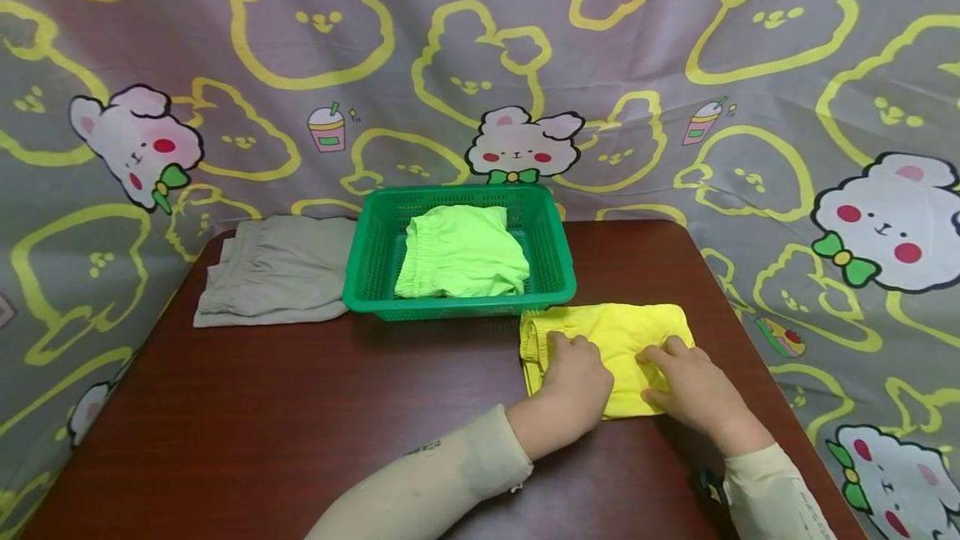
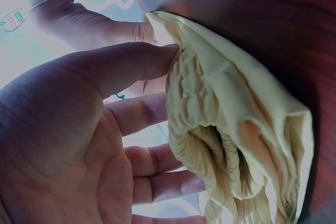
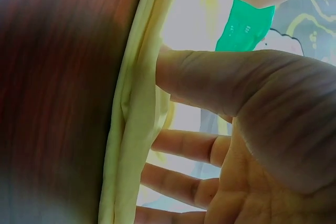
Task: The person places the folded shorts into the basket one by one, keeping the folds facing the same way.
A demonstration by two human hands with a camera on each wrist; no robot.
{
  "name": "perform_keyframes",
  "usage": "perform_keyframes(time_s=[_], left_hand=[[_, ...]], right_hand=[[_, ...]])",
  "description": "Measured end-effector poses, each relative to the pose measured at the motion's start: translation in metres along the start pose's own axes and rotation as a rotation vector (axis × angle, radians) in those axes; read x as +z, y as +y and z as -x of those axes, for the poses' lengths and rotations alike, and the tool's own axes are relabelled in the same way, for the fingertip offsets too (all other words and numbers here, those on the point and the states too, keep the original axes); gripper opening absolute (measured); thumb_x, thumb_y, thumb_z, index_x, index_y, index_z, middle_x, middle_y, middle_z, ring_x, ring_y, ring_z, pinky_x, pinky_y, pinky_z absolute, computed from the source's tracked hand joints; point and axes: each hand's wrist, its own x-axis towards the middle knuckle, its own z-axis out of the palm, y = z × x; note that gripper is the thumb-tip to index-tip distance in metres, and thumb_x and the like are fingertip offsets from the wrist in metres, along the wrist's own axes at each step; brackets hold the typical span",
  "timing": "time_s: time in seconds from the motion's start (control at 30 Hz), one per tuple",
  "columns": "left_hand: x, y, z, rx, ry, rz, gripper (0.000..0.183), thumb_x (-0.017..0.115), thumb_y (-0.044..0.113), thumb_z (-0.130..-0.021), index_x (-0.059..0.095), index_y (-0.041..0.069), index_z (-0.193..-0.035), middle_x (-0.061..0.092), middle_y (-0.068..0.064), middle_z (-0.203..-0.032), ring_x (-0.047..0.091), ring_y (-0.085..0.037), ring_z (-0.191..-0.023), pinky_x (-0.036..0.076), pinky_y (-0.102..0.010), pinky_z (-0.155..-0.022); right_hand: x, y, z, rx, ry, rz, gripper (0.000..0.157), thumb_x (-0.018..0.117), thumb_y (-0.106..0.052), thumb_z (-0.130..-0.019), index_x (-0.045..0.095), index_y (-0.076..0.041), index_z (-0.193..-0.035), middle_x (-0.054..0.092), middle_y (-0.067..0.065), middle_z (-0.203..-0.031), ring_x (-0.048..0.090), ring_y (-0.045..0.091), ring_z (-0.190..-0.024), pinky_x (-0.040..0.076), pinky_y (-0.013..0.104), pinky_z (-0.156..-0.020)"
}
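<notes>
A folded yellow garment with a gathered elastic waistband point(image 1: 622, 323) lies on the table, right of centre. My left hand point(image 1: 577, 382) touches its left part; in the left wrist view the thumb point(image 2: 142, 64) meets the waistband edge and the other fingers reach over the top. On the right part, my right hand point(image 1: 693, 386) rests with thumb and fingers spread. The right wrist view has that thumb point(image 3: 199, 74) against the layered yellow cloth point(image 3: 134, 129), with the fingertips pressing on it. Behind the garment stands a green basket point(image 1: 562, 265) holding a folded neon-green garment point(image 1: 465, 252).
A folded grey garment point(image 1: 285, 265) lies to the left of the basket. The brown table point(image 1: 300, 407) runs back to a patterned cloth backdrop point(image 1: 637, 48), which also hangs along both sides. A small dark object point(image 1: 707, 486) sits by the right sleeve.
</notes>
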Motion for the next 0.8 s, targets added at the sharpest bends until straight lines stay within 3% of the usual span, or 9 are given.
perform_keyframes(time_s=[0.4,0.8], left_hand=[[0.011,-0.013,0.013,0.009,0.032,-0.003,0.013,0.065,0.045,-0.094,0.075,0.041,-0.100,0.065,0.007,-0.105,0.056,-0.018,-0.102,0.044,-0.053,-0.097],[0.013,-0.021,0.019,0.025,0.028,-0.002,0.016,0.065,0.046,-0.094,0.076,0.040,-0.104,0.065,0.005,-0.110,0.057,-0.020,-0.106,0.044,-0.055,-0.100]], right_hand=[[0.003,-0.020,0.000,0.001,0.013,0.024,0.045,0.092,-0.024,-0.073,0.071,-0.013,-0.111,0.053,0.006,-0.093,0.049,0.026,-0.071,0.048,0.042,-0.058],[0.004,-0.035,-0.001,0.025,0.023,0.049,0.045,0.093,-0.024,-0.071,0.071,-0.014,-0.109,0.053,0.006,-0.091,0.048,0.027,-0.068,0.046,0.041,-0.052]])
